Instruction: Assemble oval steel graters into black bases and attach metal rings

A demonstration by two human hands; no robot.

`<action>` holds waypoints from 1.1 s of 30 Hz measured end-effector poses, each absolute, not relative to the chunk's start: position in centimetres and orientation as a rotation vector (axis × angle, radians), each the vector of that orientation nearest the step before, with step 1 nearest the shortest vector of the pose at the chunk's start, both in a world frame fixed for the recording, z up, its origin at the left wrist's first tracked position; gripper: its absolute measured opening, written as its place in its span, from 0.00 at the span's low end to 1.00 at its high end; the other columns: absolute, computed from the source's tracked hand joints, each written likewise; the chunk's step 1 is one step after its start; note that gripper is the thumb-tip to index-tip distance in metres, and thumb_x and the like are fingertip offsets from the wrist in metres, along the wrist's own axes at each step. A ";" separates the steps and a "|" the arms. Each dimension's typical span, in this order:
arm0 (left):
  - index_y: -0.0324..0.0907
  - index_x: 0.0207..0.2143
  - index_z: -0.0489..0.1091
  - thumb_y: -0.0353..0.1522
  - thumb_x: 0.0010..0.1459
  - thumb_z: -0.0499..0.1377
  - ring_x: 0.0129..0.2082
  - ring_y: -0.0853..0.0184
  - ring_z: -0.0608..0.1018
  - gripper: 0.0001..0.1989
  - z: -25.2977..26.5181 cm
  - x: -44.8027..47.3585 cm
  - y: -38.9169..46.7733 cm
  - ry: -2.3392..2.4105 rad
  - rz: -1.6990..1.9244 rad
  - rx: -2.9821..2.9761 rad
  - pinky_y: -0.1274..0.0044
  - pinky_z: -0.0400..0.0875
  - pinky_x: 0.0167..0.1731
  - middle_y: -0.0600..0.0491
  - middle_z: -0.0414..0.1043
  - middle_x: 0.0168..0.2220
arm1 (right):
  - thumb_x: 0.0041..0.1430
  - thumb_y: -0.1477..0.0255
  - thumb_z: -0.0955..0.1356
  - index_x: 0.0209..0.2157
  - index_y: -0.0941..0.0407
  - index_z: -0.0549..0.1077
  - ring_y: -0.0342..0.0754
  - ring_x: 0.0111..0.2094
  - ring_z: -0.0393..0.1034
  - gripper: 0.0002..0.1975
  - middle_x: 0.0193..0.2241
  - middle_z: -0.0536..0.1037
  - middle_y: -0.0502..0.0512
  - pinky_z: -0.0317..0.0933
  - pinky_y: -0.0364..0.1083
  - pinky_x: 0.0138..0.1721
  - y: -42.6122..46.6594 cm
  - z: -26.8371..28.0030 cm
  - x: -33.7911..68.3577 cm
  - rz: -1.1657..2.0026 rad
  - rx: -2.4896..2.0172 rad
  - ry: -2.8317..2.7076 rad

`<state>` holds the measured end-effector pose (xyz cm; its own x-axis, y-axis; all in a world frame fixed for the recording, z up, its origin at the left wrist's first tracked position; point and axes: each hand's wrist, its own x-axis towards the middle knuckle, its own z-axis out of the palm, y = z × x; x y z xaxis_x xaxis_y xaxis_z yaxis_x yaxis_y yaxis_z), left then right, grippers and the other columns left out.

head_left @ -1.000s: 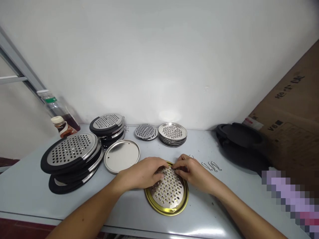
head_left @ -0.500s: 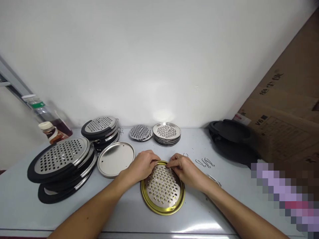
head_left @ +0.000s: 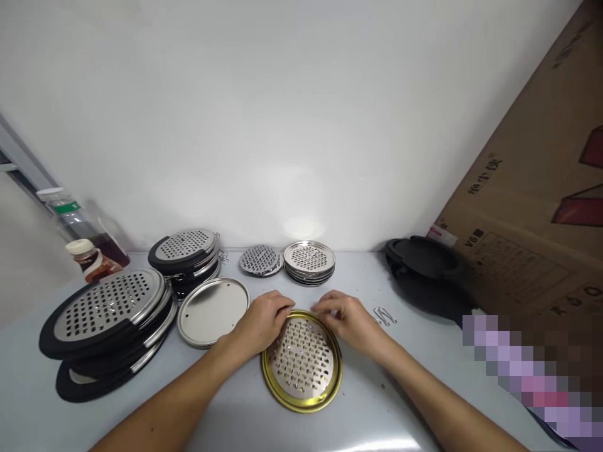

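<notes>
A round grater plate point(head_left: 301, 361), silver with raised teeth, lies in a shiny yellow-gold rim point(head_left: 301, 408) on the table in front of me. At the rim's upper left, my left hand point(head_left: 264, 319) is closed, thumb and fingers pinched together at the edge. My right hand point(head_left: 347, 319) has its fingers curled at the upper right edge, thumb over the rim. Only a narrow gap separates the two sets of fingertips. Whether anything small sits between them is hidden. Left of my left hand lies a plain silver round plate point(head_left: 214, 314) with small holes.
Black-edged round graters point(head_left: 106, 307) are stacked at left, with another stack point(head_left: 186, 245) behind. Loose grater discs point(head_left: 260, 259) and silver-rimmed graters point(head_left: 309, 257) lie by the wall. Wire clips point(head_left: 386, 316), black round parts point(head_left: 424, 263) and a cardboard box point(head_left: 518, 238) are at right. Bottles point(head_left: 94, 260) stand far left.
My view has shifted slightly, so the table things sit a little lower and further left. Both hands stay at the grater's far edge, with their fingertips slightly further apart.
</notes>
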<state>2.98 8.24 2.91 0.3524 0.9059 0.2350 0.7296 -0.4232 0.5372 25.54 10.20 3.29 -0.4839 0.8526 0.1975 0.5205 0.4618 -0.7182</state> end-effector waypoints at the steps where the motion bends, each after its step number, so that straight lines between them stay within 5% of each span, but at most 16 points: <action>1: 0.43 0.44 0.75 0.27 0.64 0.51 0.40 0.65 0.76 0.14 3.0 2.8 8.3 1.449 0.747 2.277 0.74 0.69 0.44 0.51 0.75 0.39 | 0.57 0.77 0.64 0.38 0.53 0.81 0.48 0.39 0.72 0.14 0.38 0.78 0.55 0.64 0.46 0.41 10.5 3.5 25.9 0.776 -1.179 -2.106; 15: 0.43 0.47 0.74 0.29 0.64 0.51 0.41 0.63 0.76 0.14 3.1 2.3 8.0 1.489 0.680 2.302 0.71 0.69 0.45 0.49 0.75 0.41 | 0.59 0.71 0.64 0.40 0.55 0.78 0.48 0.32 0.72 0.12 0.36 0.79 0.55 0.65 0.47 0.38 13.5 2.8 27.5 0.359 -1.310 -1.994; 24: 0.44 0.37 0.77 0.30 0.63 0.52 0.37 0.63 0.77 0.12 3.5 2.5 7.8 1.494 0.607 2.277 0.74 0.69 0.41 0.51 0.75 0.34 | 0.60 0.80 0.59 0.44 0.55 0.76 0.49 0.34 0.73 0.18 0.50 0.72 0.60 0.61 0.47 0.37 16.3 4.5 24.8 -0.087 -1.454 -2.418; 33: 0.45 0.37 0.77 0.31 0.63 0.53 0.37 0.63 0.77 0.12 3.0 2.5 7.7 1.485 0.708 2.207 0.74 0.69 0.41 0.51 0.76 0.36 | 0.61 0.80 0.59 0.37 0.56 0.78 0.52 0.38 0.74 0.16 0.40 0.78 0.59 0.62 0.46 0.40 17.3 5.5 25.9 -0.073 -1.367 -2.465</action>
